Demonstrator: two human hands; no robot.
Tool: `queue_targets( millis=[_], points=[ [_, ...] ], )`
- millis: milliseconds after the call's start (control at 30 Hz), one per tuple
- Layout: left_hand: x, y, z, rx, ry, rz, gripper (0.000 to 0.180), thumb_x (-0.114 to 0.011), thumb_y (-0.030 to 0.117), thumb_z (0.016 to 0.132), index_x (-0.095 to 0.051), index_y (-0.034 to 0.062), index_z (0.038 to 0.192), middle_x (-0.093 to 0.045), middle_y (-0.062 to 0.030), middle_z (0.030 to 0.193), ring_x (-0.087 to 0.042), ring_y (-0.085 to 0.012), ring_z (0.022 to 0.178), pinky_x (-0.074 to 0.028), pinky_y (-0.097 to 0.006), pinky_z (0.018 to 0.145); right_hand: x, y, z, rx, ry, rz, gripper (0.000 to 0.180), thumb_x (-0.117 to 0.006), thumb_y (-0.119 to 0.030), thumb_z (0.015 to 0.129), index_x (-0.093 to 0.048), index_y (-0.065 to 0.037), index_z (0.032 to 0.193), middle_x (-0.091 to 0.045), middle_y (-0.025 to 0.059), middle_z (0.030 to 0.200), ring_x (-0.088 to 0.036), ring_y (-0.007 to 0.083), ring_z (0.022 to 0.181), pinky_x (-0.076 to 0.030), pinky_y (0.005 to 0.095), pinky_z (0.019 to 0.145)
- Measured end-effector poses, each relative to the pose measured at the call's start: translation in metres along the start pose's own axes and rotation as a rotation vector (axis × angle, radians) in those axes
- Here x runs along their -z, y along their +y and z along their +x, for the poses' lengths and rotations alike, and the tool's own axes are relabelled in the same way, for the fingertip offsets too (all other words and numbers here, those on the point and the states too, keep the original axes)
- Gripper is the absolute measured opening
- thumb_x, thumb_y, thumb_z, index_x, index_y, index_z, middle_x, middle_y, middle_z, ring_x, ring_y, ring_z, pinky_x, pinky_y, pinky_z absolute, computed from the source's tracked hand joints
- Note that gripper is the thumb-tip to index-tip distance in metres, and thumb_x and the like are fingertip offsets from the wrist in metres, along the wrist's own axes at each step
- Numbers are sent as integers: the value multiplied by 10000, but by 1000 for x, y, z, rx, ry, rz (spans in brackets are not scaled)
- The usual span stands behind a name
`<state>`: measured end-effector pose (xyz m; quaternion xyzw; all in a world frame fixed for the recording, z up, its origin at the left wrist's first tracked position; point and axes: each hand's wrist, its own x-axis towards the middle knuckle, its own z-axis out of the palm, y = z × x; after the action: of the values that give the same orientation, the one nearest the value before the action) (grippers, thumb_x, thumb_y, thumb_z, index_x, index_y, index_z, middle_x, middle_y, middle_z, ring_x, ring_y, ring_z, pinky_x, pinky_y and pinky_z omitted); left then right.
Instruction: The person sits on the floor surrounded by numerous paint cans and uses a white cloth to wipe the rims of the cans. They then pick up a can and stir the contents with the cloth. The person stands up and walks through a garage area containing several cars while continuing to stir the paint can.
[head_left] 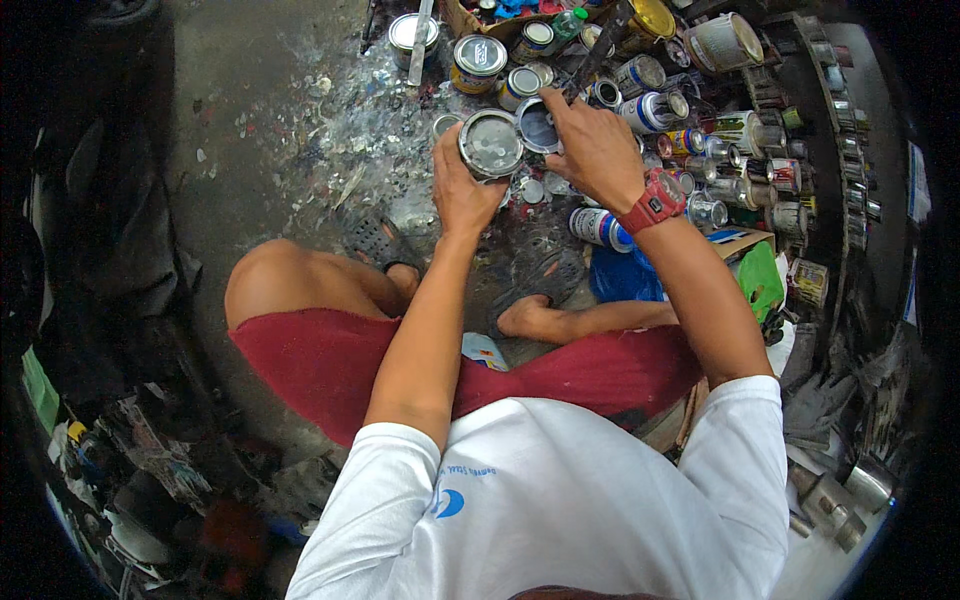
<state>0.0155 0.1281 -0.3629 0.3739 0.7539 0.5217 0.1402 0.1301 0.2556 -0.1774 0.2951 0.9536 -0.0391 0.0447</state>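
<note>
My left hand [465, 195] is wrapped round a paint can [490, 145], whose round top shows grey inside a metal rim. Close against it on the right is a smaller tin [537, 128], dark grey inside and tilted toward the can. Its far side is gripped by my right hand [598, 145], which has a red watch on the wrist. A dark stick [604, 48] reaches down to the right fingers; whether they touch it I cannot tell. Beyond my left fingers sits a small round tin [445, 125], partly covered.
Closed paint cans [478, 58] stand ahead, with a flat metal strip [420, 45] across one white-topped can [408, 32]. Many more cans [655, 110] crowd the right side. A blue-and-white can [600, 228] lies near my right foot. Paint flakes cover the floor [270, 130].
</note>
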Motion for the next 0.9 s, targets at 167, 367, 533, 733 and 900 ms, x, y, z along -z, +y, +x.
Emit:
queue_targets(
  millis=[167, 367, 533, 733, 900],
  points=[
    [3, 16, -3, 5, -43, -20, 1036, -994, 293, 705, -419, 102, 1545, -562, -218, 1459, -576, -466, 1354, -505, -538, 1116, 22, -15, -8, 34, -6, -56, 842, -918, -167, 770, -487, -57, 1485, -734, 233, 1067, -753, 453, 914, -604, 546, 774],
    [10, 13, -5, 8, -28, -38, 1024, -994, 295, 705, -441, 101, 1545, -571, -225, 1462, -574, -465, 1364, -506, -537, 1116, 35, -26, -5, 64, 18, -102, 848, -917, -160, 760, -493, -54, 1487, -724, 221, 1047, -753, 442, 906, -605, 539, 772],
    [16, 11, -3, 12, -24, -69, 1052, -1000, 283, 692, -435, 104, 1562, -572, -223, 1476, -565, -462, 1375, -499, -534, 1134, 49, -33, -3, 57, 32, -89, 860, -915, -156, 757, -490, -59, 1498, -720, 217, 1052, -749, 443, 929, -607, 526, 792],
    [19, 4, -2, -8, -3, -75, 1066, -1006, 286, 684, -432, 90, 1561, -573, -216, 1460, -572, -454, 1364, -497, -538, 1133, 60, -37, 1, 87, 54, -106, 864, -910, -149, 761, -484, -65, 1508, -714, 213, 1067, -746, 442, 943, -607, 524, 797],
    [20, 0, -2, 0, 8, -68, 1078, -1008, 290, 679, -427, 77, 1562, -568, -220, 1456, -574, -456, 1352, -493, -539, 1134, 76, -45, 0, 151, 72, -161, 721, -894, -138, 765, -531, 22, 1368, -716, 226, 1076, -775, 411, 880, -642, 481, 737]
  ],
)
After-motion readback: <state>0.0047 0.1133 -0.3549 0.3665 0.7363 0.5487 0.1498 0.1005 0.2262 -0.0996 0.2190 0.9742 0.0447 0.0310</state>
